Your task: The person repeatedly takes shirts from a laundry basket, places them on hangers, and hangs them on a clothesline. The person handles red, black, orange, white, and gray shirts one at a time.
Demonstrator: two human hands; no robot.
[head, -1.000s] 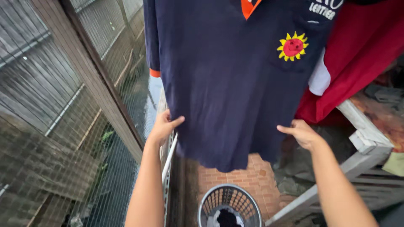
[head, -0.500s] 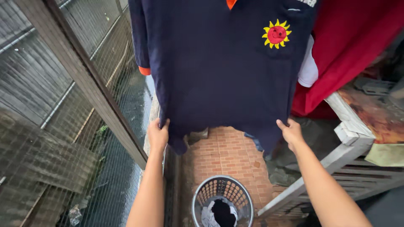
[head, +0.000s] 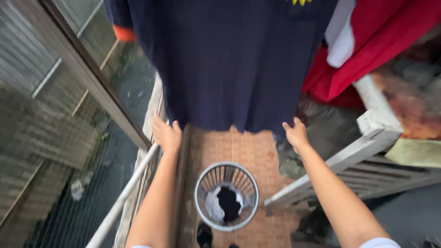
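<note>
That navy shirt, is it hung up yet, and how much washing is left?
Done: the navy shirt hangs full length beside a red garment. In hand: the left hand and right hand are at its bottom hem corners, fingers apparently pinching the cloth. Left: the basket on the brick floor below holds dark and light clothes.

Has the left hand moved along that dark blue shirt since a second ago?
Yes. The left hand slid down the navy shirt to its bottom hem corner, farther from the orange sleeve cuff than before.
</note>
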